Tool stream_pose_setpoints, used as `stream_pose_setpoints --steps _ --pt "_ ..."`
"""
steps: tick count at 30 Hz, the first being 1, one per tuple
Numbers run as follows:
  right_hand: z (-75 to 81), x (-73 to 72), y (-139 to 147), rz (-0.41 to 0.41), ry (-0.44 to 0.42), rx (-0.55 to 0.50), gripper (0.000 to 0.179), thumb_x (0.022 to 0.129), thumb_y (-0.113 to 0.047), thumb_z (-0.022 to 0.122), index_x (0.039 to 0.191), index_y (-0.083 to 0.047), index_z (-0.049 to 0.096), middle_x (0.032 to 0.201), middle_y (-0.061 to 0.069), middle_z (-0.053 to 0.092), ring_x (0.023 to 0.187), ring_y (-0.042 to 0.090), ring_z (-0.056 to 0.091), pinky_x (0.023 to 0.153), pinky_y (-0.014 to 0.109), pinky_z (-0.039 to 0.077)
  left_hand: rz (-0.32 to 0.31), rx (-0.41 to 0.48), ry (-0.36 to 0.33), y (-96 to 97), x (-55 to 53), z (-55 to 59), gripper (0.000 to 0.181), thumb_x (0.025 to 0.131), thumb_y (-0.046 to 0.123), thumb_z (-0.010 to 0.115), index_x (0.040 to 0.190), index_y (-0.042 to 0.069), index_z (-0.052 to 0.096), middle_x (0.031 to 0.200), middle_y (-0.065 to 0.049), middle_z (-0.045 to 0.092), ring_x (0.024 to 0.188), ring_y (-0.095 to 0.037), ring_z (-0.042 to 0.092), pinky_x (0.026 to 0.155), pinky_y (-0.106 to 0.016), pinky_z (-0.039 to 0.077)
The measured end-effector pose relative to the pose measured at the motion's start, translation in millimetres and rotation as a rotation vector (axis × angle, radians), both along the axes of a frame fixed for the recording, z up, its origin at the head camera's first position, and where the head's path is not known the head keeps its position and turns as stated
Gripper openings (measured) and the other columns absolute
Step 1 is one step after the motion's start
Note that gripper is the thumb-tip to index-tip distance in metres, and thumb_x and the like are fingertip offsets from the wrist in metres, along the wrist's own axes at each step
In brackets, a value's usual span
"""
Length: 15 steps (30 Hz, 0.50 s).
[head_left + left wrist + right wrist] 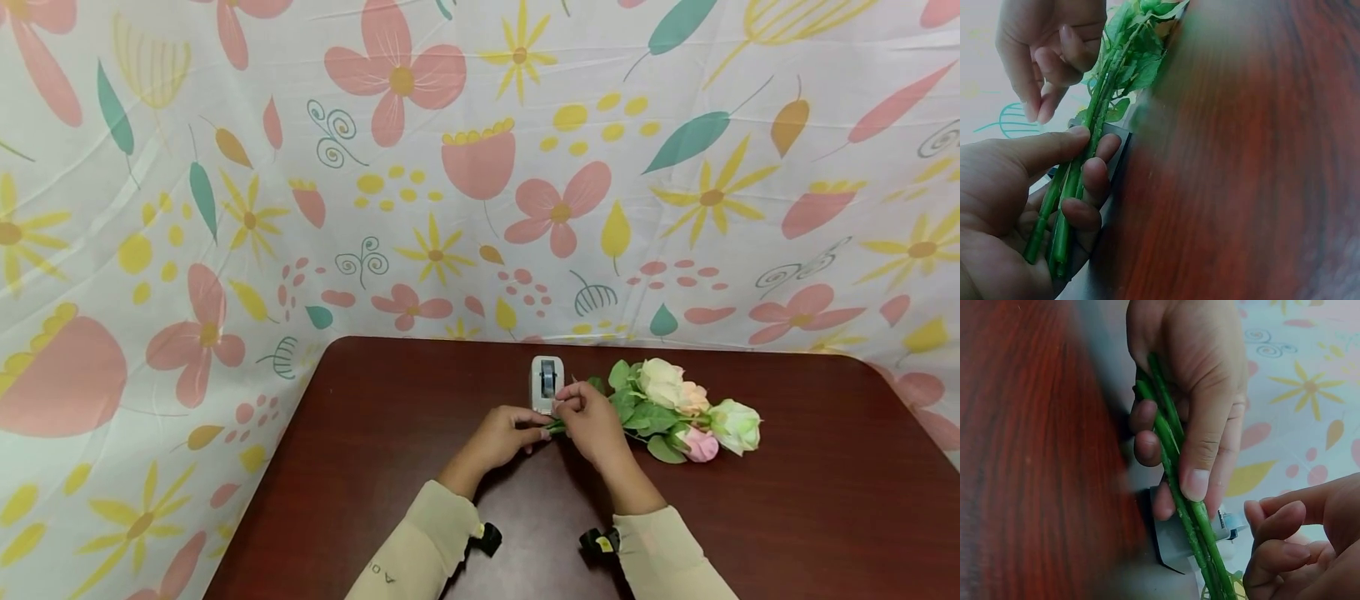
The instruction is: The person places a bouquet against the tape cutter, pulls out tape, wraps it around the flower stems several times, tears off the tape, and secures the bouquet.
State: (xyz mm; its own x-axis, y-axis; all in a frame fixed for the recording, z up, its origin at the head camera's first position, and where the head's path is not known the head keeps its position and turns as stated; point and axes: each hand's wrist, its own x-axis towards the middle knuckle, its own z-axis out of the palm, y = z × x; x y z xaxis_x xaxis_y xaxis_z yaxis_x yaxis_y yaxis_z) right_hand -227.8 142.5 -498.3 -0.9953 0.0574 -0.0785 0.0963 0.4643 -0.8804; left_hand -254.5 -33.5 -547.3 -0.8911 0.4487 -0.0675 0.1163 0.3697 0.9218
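Note:
My left hand (504,437) grips the green stems (1094,119) of a small bunch of artificial-looking roses, thumb on one side and curled fingers on the other. The rose heads (663,383), cream, peach, pink and pale green, lie to the right among green leaves (651,417). Just beyond the stems stands a white tape dispenser (537,387) with a roll of tape (548,379). My right hand (592,421) is over the stems by the dispenser's near end. Its thumb and finger pinch together, and a small clear bit of tape (1235,520) shows at the fingertips.
The dark red-brown table (390,433) has its back edge against a floral cloth (450,208), which also hangs along the left. Black wrist devices (487,539) sit at both cuffs, close above the tabletop.

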Motion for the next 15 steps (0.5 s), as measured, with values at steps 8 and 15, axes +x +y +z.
stream_pose_setpoints --steps 8,15 --pt "-3.5 10.8 0 -0.014 -0.001 -0.055 0.015 0.098 -0.013 0.063 0.109 -0.004 0.062 0.096 0.018 0.071 0.059 0.017 0.056 0.055 0.029 0.045 0.003 0.016 0.002 0.4 -1.3 0.9 0.019 0.094 0.016 0.073 0.111 0.017 0.080 0.101 -0.003 0.078 0.057 -0.012 0.061 0.056 -0.022 0.050" --pt "-6.7 19.6 -1 -0.026 -0.007 -0.078 0.014 0.097 -0.014 0.065 0.107 -0.003 0.062 0.094 0.020 0.071 0.057 0.018 0.057 0.054 0.028 0.045 0.002 0.025 0.012 1.1 -1.4 -0.7 0.019 0.092 0.014 0.074 0.111 0.016 0.080 0.102 -0.003 0.078 0.057 -0.010 0.061 0.057 -0.021 0.050"
